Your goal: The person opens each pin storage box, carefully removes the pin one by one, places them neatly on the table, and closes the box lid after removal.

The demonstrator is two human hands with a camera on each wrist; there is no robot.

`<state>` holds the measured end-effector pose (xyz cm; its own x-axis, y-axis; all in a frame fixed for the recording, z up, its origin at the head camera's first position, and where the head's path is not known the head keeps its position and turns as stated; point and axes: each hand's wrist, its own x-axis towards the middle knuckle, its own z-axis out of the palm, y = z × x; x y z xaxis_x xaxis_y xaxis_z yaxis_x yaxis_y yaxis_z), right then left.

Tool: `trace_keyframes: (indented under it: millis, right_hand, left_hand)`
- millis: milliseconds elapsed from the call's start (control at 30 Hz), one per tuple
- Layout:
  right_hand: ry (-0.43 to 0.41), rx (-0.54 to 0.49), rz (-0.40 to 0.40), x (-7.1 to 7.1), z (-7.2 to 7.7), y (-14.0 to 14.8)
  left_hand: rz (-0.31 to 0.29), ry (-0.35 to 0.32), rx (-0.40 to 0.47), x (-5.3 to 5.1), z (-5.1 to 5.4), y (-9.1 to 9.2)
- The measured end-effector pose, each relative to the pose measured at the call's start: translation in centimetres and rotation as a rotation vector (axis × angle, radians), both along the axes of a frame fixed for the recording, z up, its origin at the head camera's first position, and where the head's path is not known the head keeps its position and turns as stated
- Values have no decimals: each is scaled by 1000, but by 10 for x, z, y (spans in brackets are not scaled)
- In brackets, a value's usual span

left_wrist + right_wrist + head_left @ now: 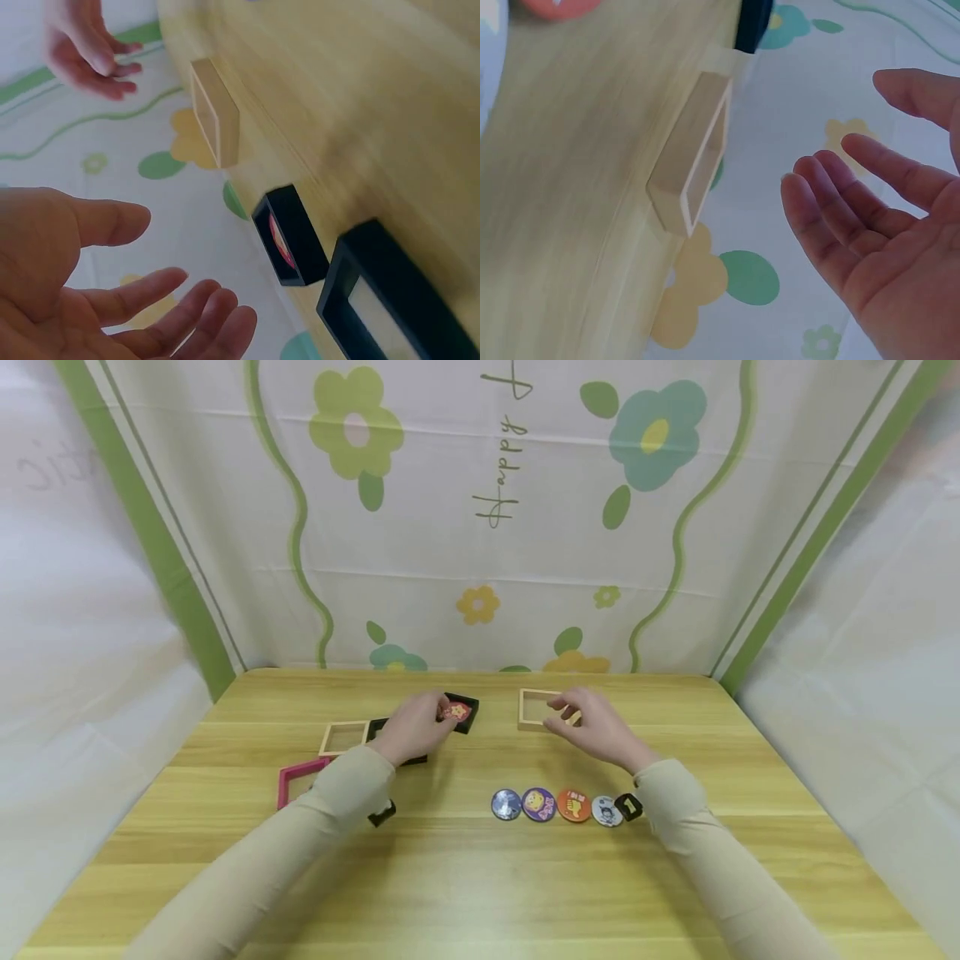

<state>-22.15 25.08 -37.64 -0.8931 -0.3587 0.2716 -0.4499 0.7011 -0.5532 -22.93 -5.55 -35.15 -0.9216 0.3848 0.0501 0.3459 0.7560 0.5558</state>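
My left hand point(414, 727) hovers by a small black tray point(470, 723) that holds a red round badge point(458, 711) with a flower-like design. In the left wrist view its thumb and fingers point(154, 296) are apart, with nothing between them. Over the right part of a light wooden tray point(522, 713) is my right hand point(596, 731), fingers loosely bent. The right wrist view shows that hand point(885, 217) holding nothing, clear of the wooden tray point(686, 150).
Several round badges point(538, 804) lie in a row nearer me, ending at a black piece marked 1 point(628, 806). On the left are another wooden tray point(343, 738), a larger black tray point(397, 292), a pink frame point(283, 787) and a black block point(382, 814). Behind hangs a flowered cloth point(435, 527).
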Motion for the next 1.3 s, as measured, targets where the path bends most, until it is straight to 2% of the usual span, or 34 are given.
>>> trace_keyframes:
  millis: [167,333,467,600,700,1067,1300]
  right_hand:
    - [4,-52,-24,11,-2,0]
    - [1,-60,-15,18,-9,0]
    - [-22,-77,-16,23,-14,3]
    - [-28,-83,-8,28,-15,3]
    - [-14,-81,11,31,-12,1]
    - [0,-118,31,34,-3,-2]
    - [-7,-106,54,33,1,-5]
  left_hand:
    - [31,-46,-92,-24,0,5]
    - [54,-24,-175,-43,-5,13]
    - [49,-23,-284,-55,-8,25]
    - [72,-84,-403,-56,-6,40]
    - [106,-124,-450,-55,-4,50]
    - [207,-231,-494,-70,-23,63]
    - [240,-243,-473,-67,-21,57]
